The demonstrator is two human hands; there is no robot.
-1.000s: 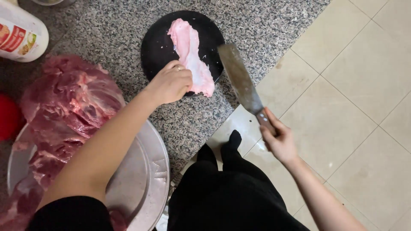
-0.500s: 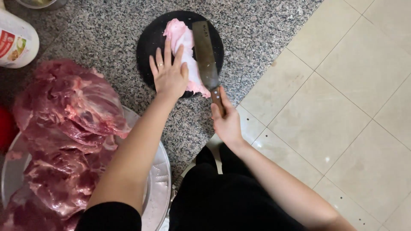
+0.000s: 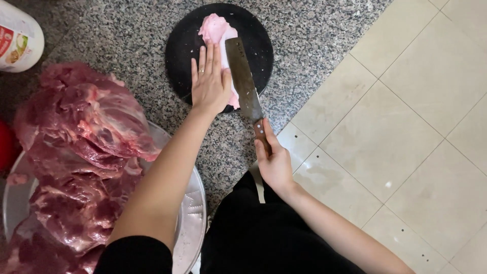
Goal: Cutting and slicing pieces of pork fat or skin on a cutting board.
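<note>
Under the flat, open left hand [image 3: 210,83], the pale pink meat [image 3: 217,31] looks soft and slippery; the right hand [image 3: 274,165] grips the cleaver [image 3: 243,78] beside it.

A large heap of dark red raw meat with pale streaks of fat [image 3: 81,157] lies to the left of the left forearm, piled in a wide round metal tray [image 3: 190,228] whose rim passes under that forearm. Beyond the heap, far left of the hands, stands a white plastic bottle with a colourful label [image 3: 18,35]. A red object [image 3: 6,147] shows at the left edge; what it is cannot be told. All rest on a speckled grey granite slab [image 3: 314,35]. To the right of the right hand spreads a floor of pale beige tiles [image 3: 406,142].
</note>
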